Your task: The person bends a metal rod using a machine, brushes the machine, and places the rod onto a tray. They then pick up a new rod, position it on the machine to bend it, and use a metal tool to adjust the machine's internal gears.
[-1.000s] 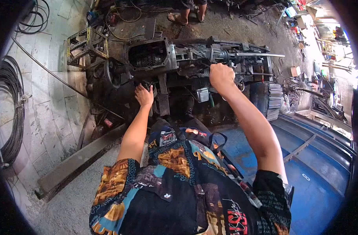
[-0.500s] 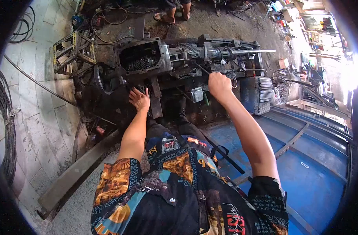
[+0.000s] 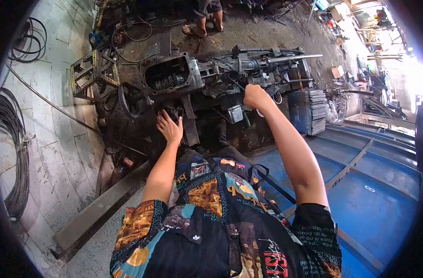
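In front of me lies a greasy gearbox (image 3: 196, 73), its top opening showing gears (image 3: 170, 81). My right hand (image 3: 258, 98) is a fist around the near end of a thin dark metal rod (image 3: 237, 83). The rod's far end reaches in among the dark parts right of the housing, where its tip cannot be made out. My left hand (image 3: 170, 129) lies with fingers apart against dark metal just below the housing, beside a flat upright bar (image 3: 189, 121). A small square metal box (image 3: 235, 114) sits between the two hands.
A handwheel-like ring (image 3: 123, 99) and a yellow-edged metal stand (image 3: 94, 76) are on the left. Another person's feet (image 3: 194, 31) are beyond the gearbox. Blue metal panels (image 3: 355, 199) and a finned block (image 3: 317, 111) are at right. Coiled cable (image 3: 19, 171) lies far left.
The view has shifted slightly. My right hand has moved a little left and down toward me with the rod. My left hand stays on the metal below the housing.
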Motion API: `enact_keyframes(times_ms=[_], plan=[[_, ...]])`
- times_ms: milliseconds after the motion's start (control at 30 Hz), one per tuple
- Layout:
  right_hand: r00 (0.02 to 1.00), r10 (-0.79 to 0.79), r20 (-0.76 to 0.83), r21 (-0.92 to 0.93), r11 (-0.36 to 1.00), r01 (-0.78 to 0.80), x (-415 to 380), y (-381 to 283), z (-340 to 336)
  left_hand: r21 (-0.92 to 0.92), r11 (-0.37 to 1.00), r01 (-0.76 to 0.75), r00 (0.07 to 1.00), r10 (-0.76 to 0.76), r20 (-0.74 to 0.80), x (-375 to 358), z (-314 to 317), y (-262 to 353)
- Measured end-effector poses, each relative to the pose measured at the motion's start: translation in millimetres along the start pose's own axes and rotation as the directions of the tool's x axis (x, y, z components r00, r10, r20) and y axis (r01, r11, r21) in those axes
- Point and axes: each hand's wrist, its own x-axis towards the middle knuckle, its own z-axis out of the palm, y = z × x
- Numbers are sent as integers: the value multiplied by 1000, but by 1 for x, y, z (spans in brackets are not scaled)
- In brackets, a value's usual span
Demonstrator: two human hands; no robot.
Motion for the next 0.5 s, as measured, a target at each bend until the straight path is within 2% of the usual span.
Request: enact_keyframes(times_ms=[33, 100, 133, 167, 233, 267, 300, 367, 500], plan=[[1000, 0, -2, 5, 1000, 0, -1, 2, -3, 63, 996, -69, 995, 73, -63, -4, 1, -1], [996, -27, 81, 55, 998, 22, -4, 6, -11, 94, 988, -122, 991, 127, -45, -10, 2, -6], [997, -35, 73, 145, 989, 24, -6, 11, -12, 93, 981, -172, 985, 172, 6, -12, 2, -8], [997, -31, 73, 147, 989, 20, -6, 14, -13, 88, 972, -220, 975, 215, 58, -13, 3, -9], [945, -3, 326, 394, 909, -133, -5, 19, -13, 39, 980, -197, 979, 194, 65, -8, 7, -12], [972, -56, 226, 380, 924, -35, -2, 24, -3, -8, 986, -169, 983, 169, 71, -3, 12, -15], [971, -57, 231, 379, 925, -36, -1, 25, 3, -55, 989, -138, 987, 142, 77, 0, 11, -15], [953, -63, 297, 648, 746, -152, 1, 28, 16, -94, 990, -103, 989, 112, 95, -1, 8, -16], [963, -38, 267, 730, 661, -177, -3, 28, 26, -100, 995, -20, 999, 23, 29, 0, 21, -21]])
